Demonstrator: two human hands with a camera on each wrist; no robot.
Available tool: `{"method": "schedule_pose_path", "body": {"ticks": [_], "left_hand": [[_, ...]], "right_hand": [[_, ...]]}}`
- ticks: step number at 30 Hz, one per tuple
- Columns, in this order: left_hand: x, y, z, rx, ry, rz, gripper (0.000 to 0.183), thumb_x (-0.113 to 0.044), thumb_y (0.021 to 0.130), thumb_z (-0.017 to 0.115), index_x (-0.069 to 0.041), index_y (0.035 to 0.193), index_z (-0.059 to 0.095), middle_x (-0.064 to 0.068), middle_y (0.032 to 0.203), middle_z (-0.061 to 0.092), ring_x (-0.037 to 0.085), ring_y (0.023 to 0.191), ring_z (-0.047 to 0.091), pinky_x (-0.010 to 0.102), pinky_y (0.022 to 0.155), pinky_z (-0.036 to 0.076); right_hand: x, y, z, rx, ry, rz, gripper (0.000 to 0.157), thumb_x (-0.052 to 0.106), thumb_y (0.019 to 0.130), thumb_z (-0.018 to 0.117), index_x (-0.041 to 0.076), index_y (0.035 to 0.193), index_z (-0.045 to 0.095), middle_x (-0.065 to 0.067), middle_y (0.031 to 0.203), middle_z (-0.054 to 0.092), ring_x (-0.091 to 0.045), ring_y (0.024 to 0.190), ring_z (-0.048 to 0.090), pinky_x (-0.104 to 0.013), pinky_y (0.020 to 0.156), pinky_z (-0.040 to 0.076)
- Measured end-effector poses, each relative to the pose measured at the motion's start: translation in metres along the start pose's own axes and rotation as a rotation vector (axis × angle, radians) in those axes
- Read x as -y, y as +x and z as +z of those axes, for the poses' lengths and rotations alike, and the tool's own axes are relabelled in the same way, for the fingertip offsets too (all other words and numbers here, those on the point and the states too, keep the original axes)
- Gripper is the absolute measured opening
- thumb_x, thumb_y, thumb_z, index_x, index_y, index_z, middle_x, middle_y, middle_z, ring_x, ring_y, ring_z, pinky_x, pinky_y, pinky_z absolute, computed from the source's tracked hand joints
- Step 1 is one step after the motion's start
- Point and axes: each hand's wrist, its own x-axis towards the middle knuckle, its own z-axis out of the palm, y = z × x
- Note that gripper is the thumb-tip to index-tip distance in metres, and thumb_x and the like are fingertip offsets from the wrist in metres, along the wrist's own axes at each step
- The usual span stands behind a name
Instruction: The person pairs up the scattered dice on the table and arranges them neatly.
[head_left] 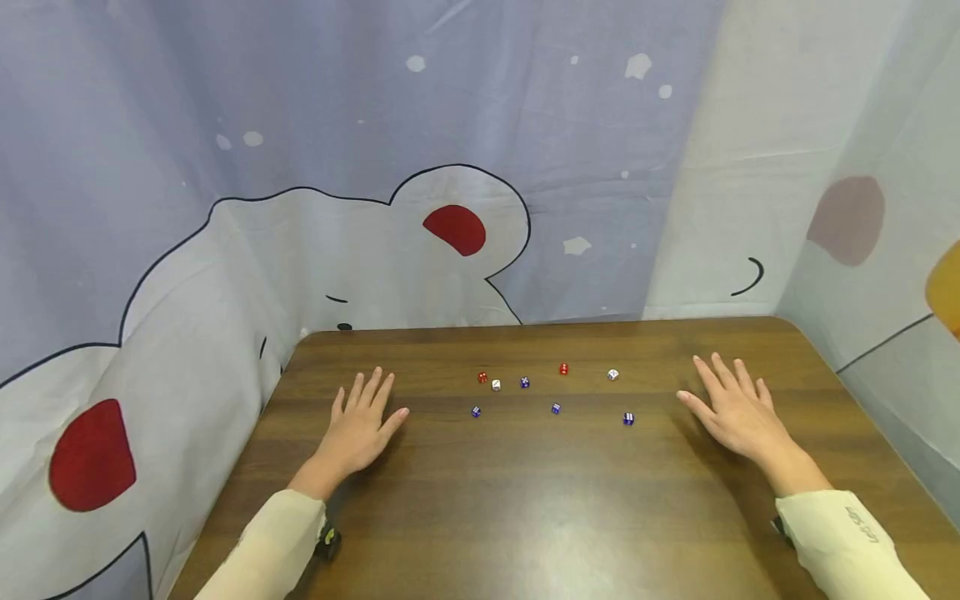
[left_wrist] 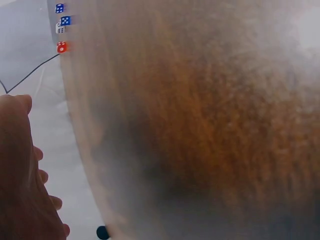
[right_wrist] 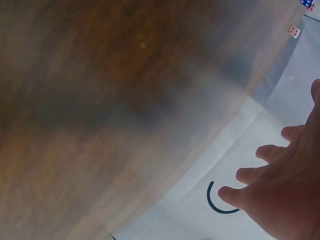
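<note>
Just below centre in the head view, two red cube dice with white pips, two white cube dice with dark pips and four blue cube dice with white pips lie scattered on a brown wood-grain table. Left of them is the left hand, right of them the right hand; both are palm-down, fingers spread wide, holding nothing and apart from the dice. Whether either palm touches the wood, I cannot tell.

At the group's left end a red die sits just beside a white one, so a fingertip reaching for either could knock its neighbour and turn its face. A broad, hasty sweep might roll the upper dice towards the far edge, where a pale printed cloth hangs.
</note>
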Motion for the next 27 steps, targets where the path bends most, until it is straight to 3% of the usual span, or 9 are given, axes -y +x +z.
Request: {"method": "schedule_pose_path", "body": {"ticks": [12,27], "left_hand": [[0.003,-0.007,-0.005,-0.019,-0.008,0.002,0.077,-0.060,0.105,0.029,-0.009,0.162,0.018,0.017,0.168,0.010,0.045,0.153,0.002,0.070,0.115,0.003],[-0.020,0.005,0.001,-0.048,-0.030,0.065,0.075,-0.059,0.106,0.032,-0.010,0.161,0.021,0.015,0.168,0.013,0.042,0.154,0.009,0.068,0.117,0.005]], "right_hand": [[0.006,0.001,0.000,-0.026,0.007,-0.018,0.078,0.057,0.105,0.036,0.009,0.162,0.012,-0.031,0.163,0.009,-0.059,0.147,-0.002,-0.079,0.106,0.003],[0.049,0.007,0.008,-0.097,0.072,-0.108,0.069,0.051,0.106,0.043,0.004,0.156,0.032,-0.030,0.159,0.025,-0.053,0.148,0.012,-0.076,0.109,0.008]]}}
